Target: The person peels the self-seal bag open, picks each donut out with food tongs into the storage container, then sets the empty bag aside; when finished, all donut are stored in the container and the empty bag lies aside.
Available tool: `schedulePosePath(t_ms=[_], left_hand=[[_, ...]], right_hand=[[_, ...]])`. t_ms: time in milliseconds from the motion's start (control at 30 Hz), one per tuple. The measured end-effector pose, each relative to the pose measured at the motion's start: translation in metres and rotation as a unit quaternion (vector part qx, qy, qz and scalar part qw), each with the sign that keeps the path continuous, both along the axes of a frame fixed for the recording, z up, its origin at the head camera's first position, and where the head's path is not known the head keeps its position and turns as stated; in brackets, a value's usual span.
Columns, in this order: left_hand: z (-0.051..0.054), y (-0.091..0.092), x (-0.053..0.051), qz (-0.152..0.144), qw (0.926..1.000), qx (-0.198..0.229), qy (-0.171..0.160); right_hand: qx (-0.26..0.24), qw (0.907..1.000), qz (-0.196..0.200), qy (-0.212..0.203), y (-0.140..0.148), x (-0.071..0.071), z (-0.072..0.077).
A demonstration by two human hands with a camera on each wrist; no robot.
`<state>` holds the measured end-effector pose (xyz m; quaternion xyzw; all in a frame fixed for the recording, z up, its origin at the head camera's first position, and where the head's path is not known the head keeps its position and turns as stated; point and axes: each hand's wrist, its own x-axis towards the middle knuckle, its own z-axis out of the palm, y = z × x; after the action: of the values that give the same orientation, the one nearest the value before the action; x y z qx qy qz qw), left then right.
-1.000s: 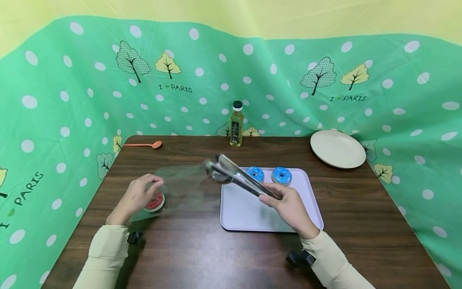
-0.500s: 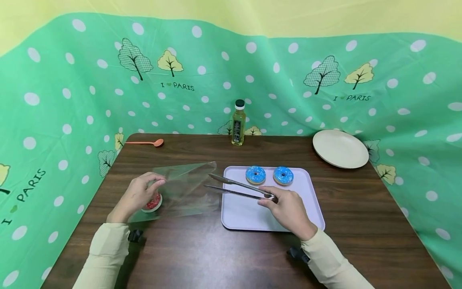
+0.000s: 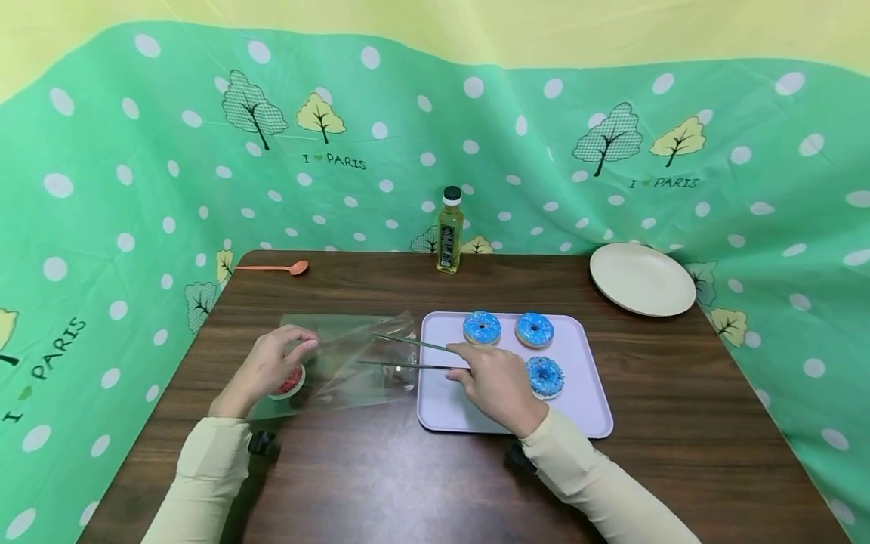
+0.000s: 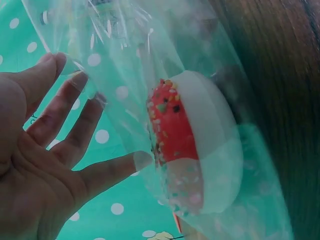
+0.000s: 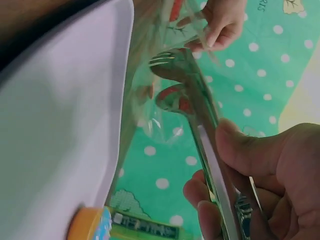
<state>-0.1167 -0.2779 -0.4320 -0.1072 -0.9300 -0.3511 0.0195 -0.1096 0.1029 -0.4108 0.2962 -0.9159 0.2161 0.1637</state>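
Observation:
With its thumb and fingertips my left hand (image 3: 266,369) pinches the upper edge of a clear plastic bag (image 3: 340,381) at the left of the table. A doughnut (image 4: 212,145) with red icing and coloured sprinkles lies inside, partly behind that hand in the head view. My right hand (image 3: 501,389) grips a pair of metal tongs (image 5: 207,132) above the tray. The tongs point left, their tips apart, reaching into or over the bag's right end; which of the two I cannot tell. Nothing shows between the tips.
A pale lilac tray (image 3: 448,415) bears three blue-iced doughnuts (image 3: 535,330). Behind it stands an oil bottle (image 3: 449,236) with a dark cap. An orange spoon (image 3: 297,267) lies at the back left, a cream plate (image 3: 642,279) at the back right.
The tongs have turned and moved left from over the tray to the bag's right end. The right hand has shifted left, uncovering a third blue doughnut. The left hand stays nearly in place.

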Motion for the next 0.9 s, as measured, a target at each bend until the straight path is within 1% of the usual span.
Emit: schedulePosePath(t_ms=[100,267,400,467,567,733,900], left_hand=[[0.002,0.003,-0.002,-0.007,1.0000,0.000,-0.001],[0.006,0.008,-0.007,-0.014,0.9999,-0.008,0.003],[0.008,0.009,-0.010,-0.017,0.9997,-0.013,0.008],[0.008,0.009,-0.010,-0.015,0.9998,-0.013,0.005],[0.007,0.009,-0.008,-0.009,0.9999,-0.013,0.000],[0.006,0.006,-0.004,-0.002,0.9999,-0.015,-0.005],[0.004,0.004,-0.002,0.003,0.9999,-0.011,-0.012]], right_hand=[[0.006,0.9999,0.007,-0.011,-0.009,-0.005,0.000],[0.011,0.9989,0.036,-0.029,-0.024,-0.010,-0.001],[0.008,0.9962,0.058,-0.065,-0.036,-0.014,-0.003],[0.004,0.9935,0.069,-0.091,-0.043,-0.016,-0.005],[0.006,0.9900,0.080,-0.116,-0.052,-0.018,-0.007],[0.013,0.9822,0.088,-0.165,-0.067,-0.023,-0.009],[0.017,0.9760,0.098,-0.194,-0.084,-0.029,-0.013]])
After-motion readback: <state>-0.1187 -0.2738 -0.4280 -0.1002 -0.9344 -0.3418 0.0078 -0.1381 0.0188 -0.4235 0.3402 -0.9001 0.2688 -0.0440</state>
